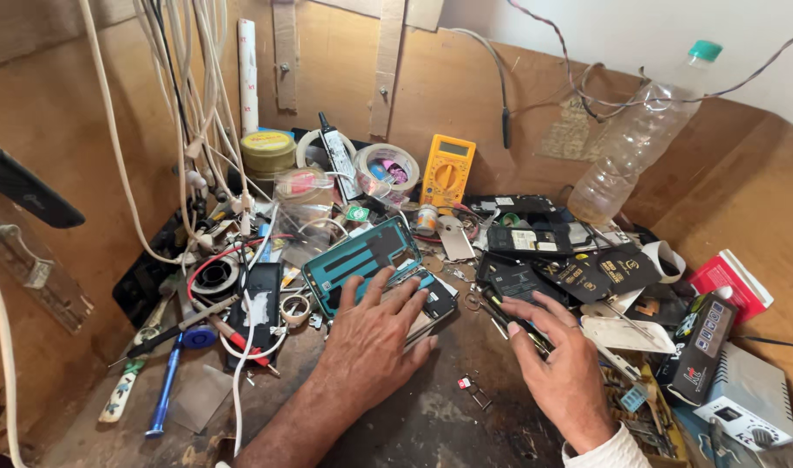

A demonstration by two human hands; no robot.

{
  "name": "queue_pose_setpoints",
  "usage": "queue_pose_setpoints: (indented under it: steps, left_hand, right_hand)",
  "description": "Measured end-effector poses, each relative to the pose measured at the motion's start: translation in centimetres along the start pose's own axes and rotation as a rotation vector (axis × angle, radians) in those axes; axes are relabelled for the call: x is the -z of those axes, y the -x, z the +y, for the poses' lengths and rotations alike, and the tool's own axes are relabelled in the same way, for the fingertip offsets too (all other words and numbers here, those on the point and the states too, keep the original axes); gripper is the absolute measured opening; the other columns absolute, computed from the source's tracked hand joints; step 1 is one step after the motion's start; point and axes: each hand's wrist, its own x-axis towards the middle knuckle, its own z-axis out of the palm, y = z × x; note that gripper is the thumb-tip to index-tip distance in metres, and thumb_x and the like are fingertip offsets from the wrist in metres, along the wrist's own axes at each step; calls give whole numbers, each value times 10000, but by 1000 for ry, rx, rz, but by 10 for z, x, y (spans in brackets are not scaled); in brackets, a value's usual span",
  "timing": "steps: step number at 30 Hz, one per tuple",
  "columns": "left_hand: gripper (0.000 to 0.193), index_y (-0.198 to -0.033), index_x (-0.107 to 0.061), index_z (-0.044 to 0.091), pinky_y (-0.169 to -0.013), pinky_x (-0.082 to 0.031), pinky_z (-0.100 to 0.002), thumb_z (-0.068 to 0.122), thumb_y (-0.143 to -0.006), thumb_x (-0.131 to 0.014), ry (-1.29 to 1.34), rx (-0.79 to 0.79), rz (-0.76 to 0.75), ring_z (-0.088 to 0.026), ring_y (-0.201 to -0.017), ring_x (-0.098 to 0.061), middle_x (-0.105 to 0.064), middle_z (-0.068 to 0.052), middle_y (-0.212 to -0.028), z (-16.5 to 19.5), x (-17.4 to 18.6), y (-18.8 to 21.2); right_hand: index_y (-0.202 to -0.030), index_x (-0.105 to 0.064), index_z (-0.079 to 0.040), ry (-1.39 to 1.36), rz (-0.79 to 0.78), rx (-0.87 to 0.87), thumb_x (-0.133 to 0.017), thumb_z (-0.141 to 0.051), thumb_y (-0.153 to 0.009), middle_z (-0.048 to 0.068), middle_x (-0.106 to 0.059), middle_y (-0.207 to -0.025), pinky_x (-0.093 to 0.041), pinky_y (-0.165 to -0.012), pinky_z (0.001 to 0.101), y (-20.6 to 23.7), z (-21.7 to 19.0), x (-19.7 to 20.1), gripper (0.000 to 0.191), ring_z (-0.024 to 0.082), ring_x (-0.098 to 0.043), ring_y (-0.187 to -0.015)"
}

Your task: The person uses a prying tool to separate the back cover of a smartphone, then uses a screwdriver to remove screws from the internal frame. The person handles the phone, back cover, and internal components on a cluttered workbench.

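We see 2 hands over a messy bench. The left hand [381, 325] lies flat, fingers spread wide, pressing on an open phone [418, 299] just below a teal phone frame [362, 257]. The right hand [563, 368] curls, its fingers pinching a thin dark tool [511, 314] beside the black batteries [578, 276].

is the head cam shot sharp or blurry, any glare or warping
Head view: mostly sharp on the left hand, right hand and the opened phone; soft, even light with faint shadows; mild glare on the plastic bottle; wide-angle bending stretches the wooden walls at the edges.
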Motion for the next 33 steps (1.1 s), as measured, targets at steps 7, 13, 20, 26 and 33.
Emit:
queue_pose_setpoints:
  steps: [7,13,20,26,33]
  left_hand:
    - [591,-1303,-627,39,-1101,-210,-602,411,-847,-679,-11,15,24,-398,-1384,-402,-595,-137,-1390,1,-2,4]
    - [538,-1308,-639,65,-1084,-259,-586,367,-864,-658,-34,18,39,-377,-1339,-444,-607,-114,-1391,2,-1,4]
    - [502,-1299,-647,66,-1027,-346,-521,345,-881,-645,-16,30,29,-369,-1250,-517,-617,-95,-1394,3,1,4]
    - [495,-1286,-655,67,-1034,-343,-524,345,-877,-642,-32,22,49,-371,-1247,-516,-616,-93,-1394,3,1,4]
    - [502,-1292,-652,61,-1041,-321,-531,335,-872,-646,-39,11,67,-371,-1280,-495,-620,-95,-1389,3,2,4]
  right_hand:
    - [-1097,-782,-112,16,15,-7,-685,-134,-875,63,-779,-1150,-494,-997,379,4,0,3,243,259,-633,-1258]
    - [-1025,-806,-112,63,75,-82,-748,-163,-835,88,-778,-1017,-520,-923,354,0,2,17,205,228,-680,-1075]
    - [-896,-813,-91,221,-71,-133,-774,-178,-785,79,-764,-843,-536,-790,365,-12,11,49,146,230,-681,-884]
    - [-878,-798,-57,223,-141,32,-769,-172,-781,76,-760,-836,-497,-796,381,-13,3,45,152,254,-636,-883]
    - [-871,-787,-44,377,-175,325,-724,-114,-808,110,-688,-818,-479,-819,452,-45,-13,11,113,326,-589,-885]
